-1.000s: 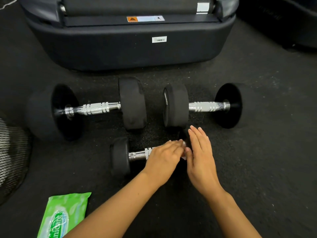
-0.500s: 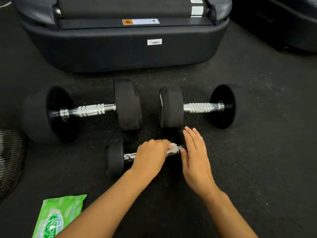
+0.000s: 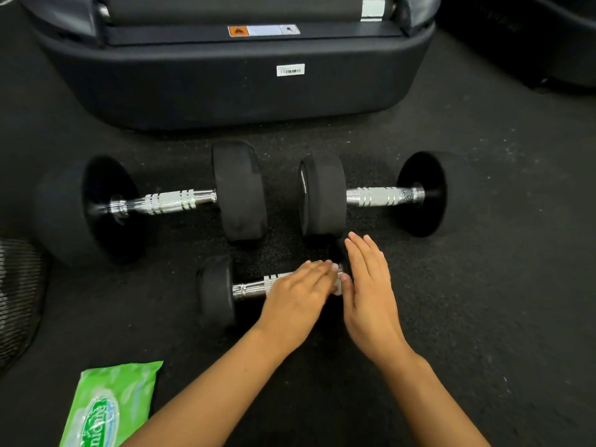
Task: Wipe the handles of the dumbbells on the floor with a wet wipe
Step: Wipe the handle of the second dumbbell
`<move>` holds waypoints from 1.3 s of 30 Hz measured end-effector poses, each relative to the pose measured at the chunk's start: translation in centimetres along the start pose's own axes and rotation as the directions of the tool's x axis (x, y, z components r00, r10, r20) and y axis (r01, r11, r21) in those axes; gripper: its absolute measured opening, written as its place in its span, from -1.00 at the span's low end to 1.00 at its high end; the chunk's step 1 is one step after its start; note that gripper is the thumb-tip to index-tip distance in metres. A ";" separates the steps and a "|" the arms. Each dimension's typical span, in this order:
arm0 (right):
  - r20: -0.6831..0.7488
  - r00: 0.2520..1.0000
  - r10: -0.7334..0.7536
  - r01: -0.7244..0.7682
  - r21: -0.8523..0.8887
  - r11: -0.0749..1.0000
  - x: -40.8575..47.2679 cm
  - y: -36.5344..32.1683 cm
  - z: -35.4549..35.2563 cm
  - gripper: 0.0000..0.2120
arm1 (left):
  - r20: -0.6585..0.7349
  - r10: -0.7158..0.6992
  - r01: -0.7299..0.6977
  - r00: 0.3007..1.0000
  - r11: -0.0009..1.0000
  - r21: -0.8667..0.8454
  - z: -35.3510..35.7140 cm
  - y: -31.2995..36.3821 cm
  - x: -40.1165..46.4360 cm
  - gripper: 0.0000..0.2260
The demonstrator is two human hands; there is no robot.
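Head view: on the black rubber floor, the small black-ended dumbbell with a knurled chrome handle lies nearest; it looks heavy, rigid and apt to roll, so the left hand wraps the handle through a limp white wet wipe while the right hand lies flat, fingers straight, against the far end. That end weight and most of the wipe are hidden under the hands.

Small dumbbell on black floor; left hand wraps wet wipe round its chrome handle. Right hand flat, fingers straight, against its right end. Two larger dumbbells beyond; green wipes pack nearer, to its left.
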State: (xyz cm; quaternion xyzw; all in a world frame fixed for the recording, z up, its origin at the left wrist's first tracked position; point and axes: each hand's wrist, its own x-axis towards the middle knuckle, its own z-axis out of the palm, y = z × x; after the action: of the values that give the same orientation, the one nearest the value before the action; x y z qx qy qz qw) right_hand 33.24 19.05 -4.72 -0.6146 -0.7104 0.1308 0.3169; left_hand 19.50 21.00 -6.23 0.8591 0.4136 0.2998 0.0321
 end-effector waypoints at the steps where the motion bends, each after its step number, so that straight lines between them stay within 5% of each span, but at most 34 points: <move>1: 0.002 1.000 -0.005 0.005 -0.003 1.000 0.0 0.0 -0.1 -0.54 | 0.015 0.019 -0.019 1.000 1.000 0.000 0.1 0.1 0.3 -0.74; 17: 0.042 0.999 -0.031 0.031 -0.001 1.000 -0.1 0.1 -0.5 -0.52 | 0.120 -0.111 0.118 0.987 0.992 -0.053 -1.8 -0.6 -0.4 -0.69; 23: 0.046 0.999 -0.021 0.021 0.001 1.000 0.0 -0.2 -0.6 -0.56 | 0.133 -0.083 0.092 0.988 0.994 -0.060 -1.3 0.0 1.1 -0.79; 34: 0.041 0.999 -0.001 -0.001 0.066 0.998 -0.1 -0.4 -0.9 -0.55 | 0.200 -0.027 0.040 0.979 0.997 -0.064 -1.8 -1.1 0.6 -0.67; 39: -0.062 0.987 -0.147 0.145 -0.044 0.988 -1.2 -2.7 -1.6 -0.68 | 0.178 -0.087 0.101 0.980 0.992 -0.076 -4.2 -1.0 -0.3 -0.63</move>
State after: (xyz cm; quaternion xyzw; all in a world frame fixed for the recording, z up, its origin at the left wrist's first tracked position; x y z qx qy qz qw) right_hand 32.11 17.00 -2.31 -0.5710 -0.7453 0.0732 0.3364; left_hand 16.42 20.60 -3.23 0.8594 0.4362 0.2389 0.1187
